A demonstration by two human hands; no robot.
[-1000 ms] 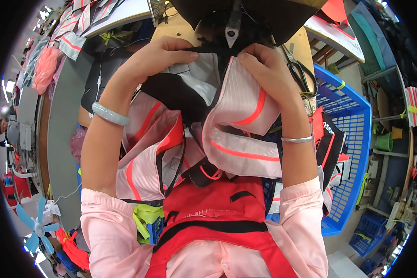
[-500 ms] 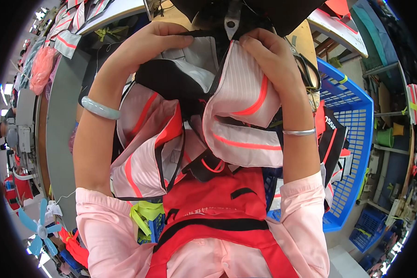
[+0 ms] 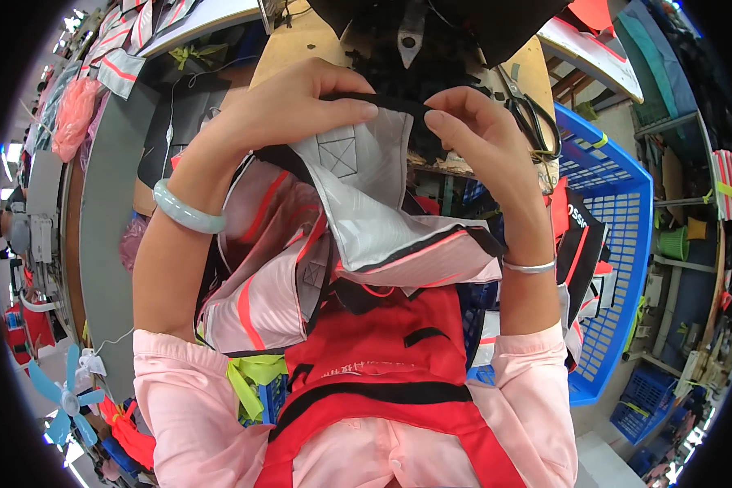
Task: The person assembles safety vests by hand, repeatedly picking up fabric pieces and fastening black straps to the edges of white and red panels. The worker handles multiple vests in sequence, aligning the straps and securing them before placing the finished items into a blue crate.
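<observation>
Workshop space surrounds the person's red apron [image 3: 382,346], and over it hangs a gray cloth piece [image 3: 366,203] with bright pink stripes. The left hand [image 3: 309,102] pinches its black band [image 3: 398,104]; the right hand [image 3: 481,134] is at the band's other end, but I cannot tell if it grips. Just past them, black-handled scissors [image 3: 520,98] lie on a wooden table [image 3: 301,42] beside a blue basket [image 3: 644,211].

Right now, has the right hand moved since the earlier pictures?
Yes: the right hand has moved down the picture, farther from the pointed metal plate.
</observation>
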